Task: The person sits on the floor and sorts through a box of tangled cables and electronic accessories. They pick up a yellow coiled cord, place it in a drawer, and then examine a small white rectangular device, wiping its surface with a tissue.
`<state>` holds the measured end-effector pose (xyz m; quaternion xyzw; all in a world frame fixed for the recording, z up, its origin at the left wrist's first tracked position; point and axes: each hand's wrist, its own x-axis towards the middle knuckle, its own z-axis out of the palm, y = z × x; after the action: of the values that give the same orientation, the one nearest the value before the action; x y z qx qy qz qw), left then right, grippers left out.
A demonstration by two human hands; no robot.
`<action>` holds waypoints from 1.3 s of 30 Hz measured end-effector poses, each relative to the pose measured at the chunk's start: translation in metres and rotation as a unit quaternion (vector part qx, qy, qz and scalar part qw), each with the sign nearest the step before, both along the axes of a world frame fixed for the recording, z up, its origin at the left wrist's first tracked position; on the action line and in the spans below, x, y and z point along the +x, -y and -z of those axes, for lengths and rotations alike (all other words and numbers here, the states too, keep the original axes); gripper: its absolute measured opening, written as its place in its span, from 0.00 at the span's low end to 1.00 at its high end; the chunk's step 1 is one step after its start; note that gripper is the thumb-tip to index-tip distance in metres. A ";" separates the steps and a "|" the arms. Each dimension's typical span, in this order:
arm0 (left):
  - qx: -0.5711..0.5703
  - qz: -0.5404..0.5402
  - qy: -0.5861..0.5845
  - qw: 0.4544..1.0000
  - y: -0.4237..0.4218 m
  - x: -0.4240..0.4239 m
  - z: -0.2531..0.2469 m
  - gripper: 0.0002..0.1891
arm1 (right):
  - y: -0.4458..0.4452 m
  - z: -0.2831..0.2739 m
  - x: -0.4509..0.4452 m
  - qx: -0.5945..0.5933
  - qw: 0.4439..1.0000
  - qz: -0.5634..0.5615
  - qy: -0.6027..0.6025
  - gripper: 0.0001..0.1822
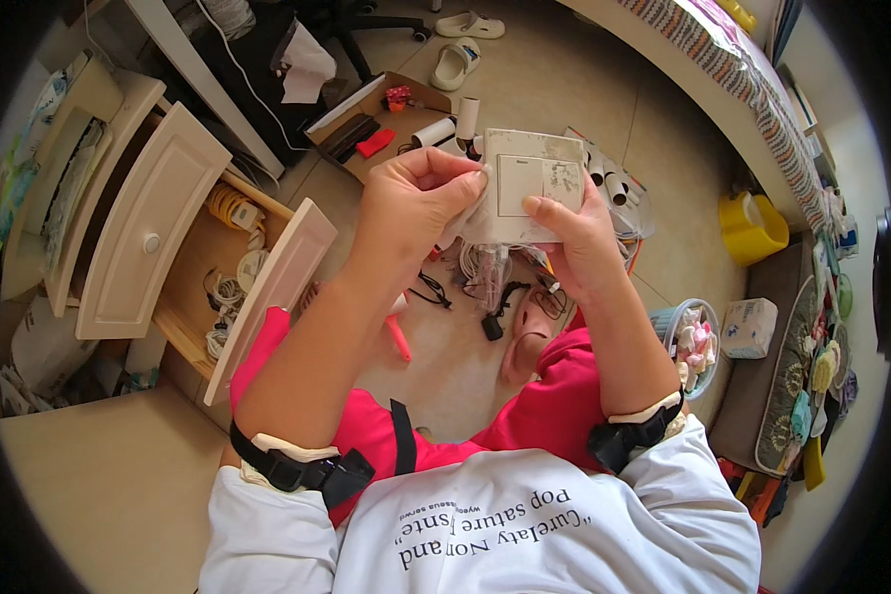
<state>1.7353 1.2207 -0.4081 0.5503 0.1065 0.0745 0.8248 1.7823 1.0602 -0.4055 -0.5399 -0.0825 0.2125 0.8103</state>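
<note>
In my right hand (585,237) is a square white wall switch plate (520,185), its thumb laid across the lower rocker edge. Grey-brown patches mark the plate's top and right side. My left hand (419,197) pinches a whitish, translucent piece of thin film or plastic bag (475,223) against the plate's left edge. Below the plate hang clear plastic and a bundle of white cable (482,263); whether they touch it, I cannot tell. A black adapter with cord (494,327) lies on the floor beneath, near a pink-handled tool (397,335).
A pulled-out drawer (182,327) at left holds coiled cables and a yellow cord (230,206). Beyond my hands, a cardboard box (423,96) and several paper-like tubes (618,189) lie on the floor. At right stand a yellow bin (754,230) and a blue basket (672,319).
</note>
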 end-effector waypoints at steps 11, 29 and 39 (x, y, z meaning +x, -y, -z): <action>-0.017 0.033 -0.029 0.999 0.017 -0.022 0.010 0.04 | 0.007 -0.002 0.008 0.038 0.999 0.028 0.001 0.27; -0.014 -0.007 0.001 1.000 -0.004 -0.001 0.002 0.03 | 0.005 0.005 0.000 -0.060 0.997 -0.016 0.041 0.28; -0.021 0.053 -0.042 0.997 0.013 -0.021 0.008 0.03 | 0.008 0.002 0.006 0.048 0.999 0.013 0.015 0.28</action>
<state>1.7145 1.2072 -0.4157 0.5406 0.1128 0.0052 0.8337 1.7885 1.0524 -0.4073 -0.5042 -0.0976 0.1902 0.8367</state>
